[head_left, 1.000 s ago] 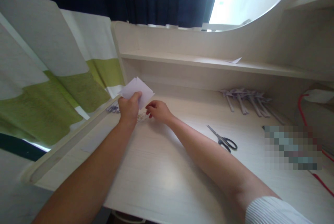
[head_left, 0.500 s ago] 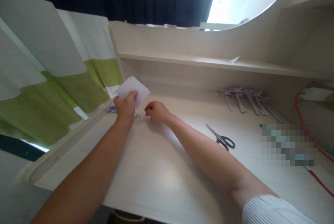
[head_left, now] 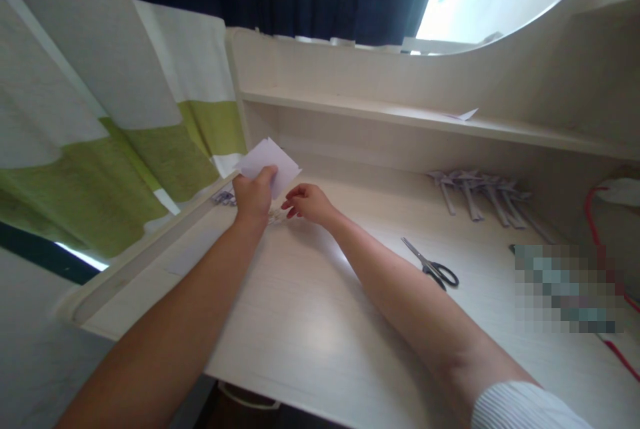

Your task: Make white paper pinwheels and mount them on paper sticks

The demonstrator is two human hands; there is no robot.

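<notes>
My left hand (head_left: 254,201) is closed around several square sheets of white paper (head_left: 271,157), thumb on top. The sheets stand up at an angle above the desk. Just to its right, my right hand (head_left: 311,205) hovers low over the desk with its fingers curved and apart, and I see nothing in them. A small heap of pale, string-like pieces (head_left: 276,217) lies between the two hands, partly hidden by them. Behind my left wrist, small grey-and-white pieces (head_left: 223,197) lie by the desk's left edge; their kind is unclear.
Black-handled scissors (head_left: 431,265) lie right of my right forearm. Folded paper shapes with rolled paper sticks (head_left: 473,195) are gathered at the back right. A blurred-out object (head_left: 565,289) and a red cord (head_left: 593,215) are farther right. A folded paper (head_left: 467,115) rests on the shelf (head_left: 350,106).
My right hand's fingers have loosened from a pinch at the pale heap and spread apart. My left hand keeps its hold on the paper. The whole view has shifted slightly.
</notes>
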